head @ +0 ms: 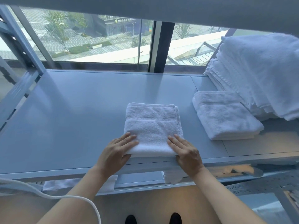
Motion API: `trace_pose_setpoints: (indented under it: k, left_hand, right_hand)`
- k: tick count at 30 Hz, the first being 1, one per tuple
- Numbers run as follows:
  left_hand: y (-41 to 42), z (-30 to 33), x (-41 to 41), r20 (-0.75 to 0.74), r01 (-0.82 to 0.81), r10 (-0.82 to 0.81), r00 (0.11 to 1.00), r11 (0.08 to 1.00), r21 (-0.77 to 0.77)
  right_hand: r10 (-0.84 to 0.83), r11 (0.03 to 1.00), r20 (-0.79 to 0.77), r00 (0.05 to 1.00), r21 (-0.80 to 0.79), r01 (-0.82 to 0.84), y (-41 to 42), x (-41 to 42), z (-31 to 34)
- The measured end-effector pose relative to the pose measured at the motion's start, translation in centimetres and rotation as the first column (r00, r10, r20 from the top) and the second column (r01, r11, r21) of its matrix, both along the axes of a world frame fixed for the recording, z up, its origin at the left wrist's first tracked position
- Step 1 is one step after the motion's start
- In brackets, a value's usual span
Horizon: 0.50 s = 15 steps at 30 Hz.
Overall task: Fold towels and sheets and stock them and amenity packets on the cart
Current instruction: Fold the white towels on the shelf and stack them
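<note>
Folded towel lies at the shelf's near edge, its long axis running away from me, both hands equally close. My left hand and right hand grip its near corners, fingers flat and slightly spread on top, thumbs tucked beneath the front fold.

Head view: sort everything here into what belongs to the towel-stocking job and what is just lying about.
Job:
folded towel, held at its near edge by the left hand and right hand
second folded towel
towel stack
shelf
linen below

Lying about:
white cord
window
shoes
</note>
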<state>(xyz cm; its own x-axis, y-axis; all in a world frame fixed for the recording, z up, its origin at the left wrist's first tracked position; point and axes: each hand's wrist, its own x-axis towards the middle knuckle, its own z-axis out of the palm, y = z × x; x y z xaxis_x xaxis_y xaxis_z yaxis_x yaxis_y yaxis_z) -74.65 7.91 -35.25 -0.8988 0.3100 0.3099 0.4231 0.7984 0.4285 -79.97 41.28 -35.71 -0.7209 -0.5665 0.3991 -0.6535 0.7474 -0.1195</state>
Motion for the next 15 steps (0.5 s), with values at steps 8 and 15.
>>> trace_pose_setpoints:
  k: [8, 15]
  left_hand:
    - [0.8, 1.2, 0.2, 0.131, -0.026, 0.031, 0.991, 0.999, -0.037]
    - [6.4, 2.5, -4.1, 0.168, -0.031, 0.055, 0.984, 0.990, -0.140]
  right_hand:
    - [-0.083, 0.996, 0.273, 0.958, 0.058, 0.069, 2.9, -0.2, 2.4]
    - [-0.203, 0.974, 0.252, 0.946, -0.049, 0.222, 3.9, -3.4, 6.0]
